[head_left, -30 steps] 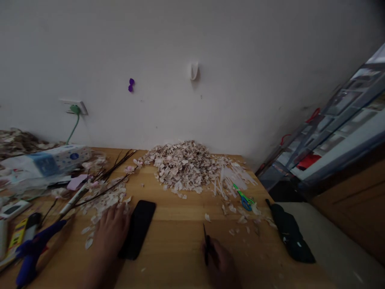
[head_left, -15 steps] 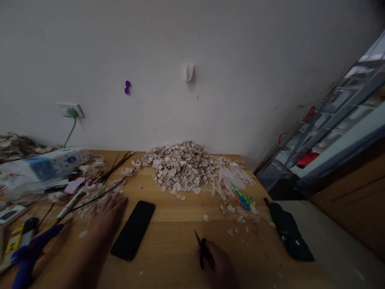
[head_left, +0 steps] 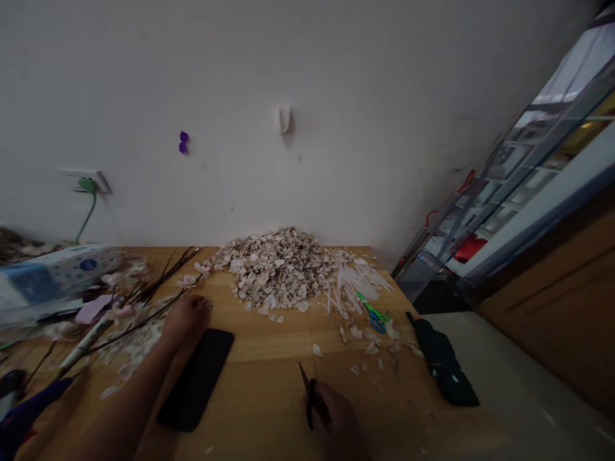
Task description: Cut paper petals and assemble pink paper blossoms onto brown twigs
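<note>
- Head view: the right hand [head_left: 334, 419] sits near the front edge of the wooden table [head_left: 269, 384], fingers wrapped tight around the handles of dark scissors [head_left: 307, 397]; the thin blades stick up and away from the wrist, and whether they gape or meet is too dim to tell.
- The left hand [head_left: 187, 315] lies further back, toward the left side, its fingers curled loosely down onto scattered pale flakes [head_left: 132, 346]; it is not clear whether it pinches anything.
- Just in front of that hand, a flat, glossy black phone [head_left: 196, 378] lies slanted on the wood, partly under the forearm.
- Thin dark twigs [head_left: 158, 282], some with small pink blossoms, fan out from the left hand toward the back left.
- A wide, crumbly heap of beige petal-like scraps [head_left: 276, 266] rises against the back edge, with clear narrow plastic strips [head_left: 353, 282] spilling off its right side.
- Small green-and-blue scissors [head_left: 373, 315] rest beside those strips; a limp black pouch [head_left: 442, 368] lies at the right edge.
- A blue-dotted tissue pack [head_left: 57, 272] lies at the far left.
- The tabletop is smooth, warm-toned grain; behind it stands a plain white wall [head_left: 336, 128] with a socket and green plug [head_left: 87, 184].
</note>
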A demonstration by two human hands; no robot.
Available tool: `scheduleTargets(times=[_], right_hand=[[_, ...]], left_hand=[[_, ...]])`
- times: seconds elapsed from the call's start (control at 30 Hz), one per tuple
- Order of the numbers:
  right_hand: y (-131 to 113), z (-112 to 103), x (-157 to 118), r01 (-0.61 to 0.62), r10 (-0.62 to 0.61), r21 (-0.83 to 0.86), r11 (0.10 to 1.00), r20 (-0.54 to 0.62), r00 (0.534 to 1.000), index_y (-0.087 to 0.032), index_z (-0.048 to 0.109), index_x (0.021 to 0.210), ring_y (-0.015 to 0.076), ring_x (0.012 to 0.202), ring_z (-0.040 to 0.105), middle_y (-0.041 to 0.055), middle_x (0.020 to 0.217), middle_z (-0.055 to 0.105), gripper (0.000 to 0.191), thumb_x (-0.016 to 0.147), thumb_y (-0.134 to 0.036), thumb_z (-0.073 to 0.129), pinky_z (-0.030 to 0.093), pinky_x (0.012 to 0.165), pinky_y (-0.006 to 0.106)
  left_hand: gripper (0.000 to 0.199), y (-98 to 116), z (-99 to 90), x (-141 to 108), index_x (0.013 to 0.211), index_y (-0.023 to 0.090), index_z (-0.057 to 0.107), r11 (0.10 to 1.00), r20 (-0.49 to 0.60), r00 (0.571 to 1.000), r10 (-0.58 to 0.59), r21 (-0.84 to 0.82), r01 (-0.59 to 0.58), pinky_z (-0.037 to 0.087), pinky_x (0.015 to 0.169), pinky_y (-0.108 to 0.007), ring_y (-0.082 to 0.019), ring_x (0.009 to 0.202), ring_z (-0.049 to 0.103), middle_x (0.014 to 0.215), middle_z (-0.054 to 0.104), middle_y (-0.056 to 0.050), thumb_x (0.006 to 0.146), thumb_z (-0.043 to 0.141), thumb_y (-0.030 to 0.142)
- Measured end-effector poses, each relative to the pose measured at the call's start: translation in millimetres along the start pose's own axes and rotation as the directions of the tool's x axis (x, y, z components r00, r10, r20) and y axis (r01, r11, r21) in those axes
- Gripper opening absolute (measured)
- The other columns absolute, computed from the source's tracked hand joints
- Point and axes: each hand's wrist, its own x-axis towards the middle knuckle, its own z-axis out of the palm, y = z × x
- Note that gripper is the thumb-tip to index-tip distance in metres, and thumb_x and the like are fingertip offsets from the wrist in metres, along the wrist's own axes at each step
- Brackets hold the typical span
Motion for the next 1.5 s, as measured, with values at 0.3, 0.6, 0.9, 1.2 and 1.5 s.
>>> scheduleTargets(times=[0.3,0.6,0.9,1.2,1.5], right_hand=[[4.1,-1.9,1.8,0.013,-0.011,-0.07,0.997,0.032,0.999,-0.02,0.067,0.093,0.0199,0.074,0.07,0.0062,0.082,0.073,0.018,0.082,-0.022,0.052,0.051,0.07,0.026],[3.6,0.8,-2.1,0.013,-0.015,-0.086,0.996,-0.021,1.0,-0.021,0.07,0.095,0.0213,0.078,0.072,0.0078,0.086,0.076,0.024,0.079,-0.021,0.053,0.054,0.073,0.027],[-27.4,0.8,2.7,-0.155,0.191,0.314,0.937,-0.088,0.978,-0.02,0.072,0.086,0.0239,0.076,0.074,0.0095,0.083,0.077,0.021,0.081,-0.04,0.068,0.059,0.067,0.028],[-97.4,40.5,6.2,-0.16,0.279,0.445,0.881,-0.215,0.936,-0.02,0.074,0.092,0.0236,0.078,0.074,0.0105,0.094,0.078,0.03,0.075,-0.044,0.078,0.061,0.063,0.028],[-90.3,50.0,11.3,-0.213,0.302,0.354,0.911,-0.218,0.928,-0.019,0.073,0.088,0.021,0.068,0.072,0.0102,0.088,0.078,0.027,0.079,-0.044,0.068,0.056,0.057,0.026]], left_hand=[[0.029,-2.7,9.4,5.3,0.074,0.019,0.069,0.994,0.067,0.998,-0.019,-0.108,0.026,0.043,0.067,-0.03,-0.025,0.076,0.064,0.074,0.072,-0.006,0.071,0.064,0.047],[0.04,36.5,-5.6,-19.4,0.072,0.019,0.064,0.892,0.06,0.993,-0.106,-0.436,0.122,0.041,0.062,-0.029,-0.021,0.068,0.058,0.068,0.064,-0.004,0.065,0.061,0.058],[0.052,108.1,-4.1,-123.3,0.088,0.017,0.069,0.654,0.292,0.955,-0.055,-0.713,0.255,0.041,0.052,-0.024,-0.013,0.056,0.053,0.071,0.067,-0.002,0.079,0.055,0.066],[0.046,152.3,13.5,-197.2,0.074,0.015,0.072,0.515,0.284,0.952,-0.117,-0.802,0.303,0.04,0.051,-0.023,-0.013,0.052,0.051,0.057,0.061,-0.001,0.068,0.072,0.061],[0.042,149.4,19.4,-210.9,0.075,0.016,0.073,0.471,0.322,0.944,-0.072,-0.823,0.317,0.038,0.05,-0.023,-0.012,0.052,0.051,0.061,0.065,-0.002,0.073,0.071,0.057]])
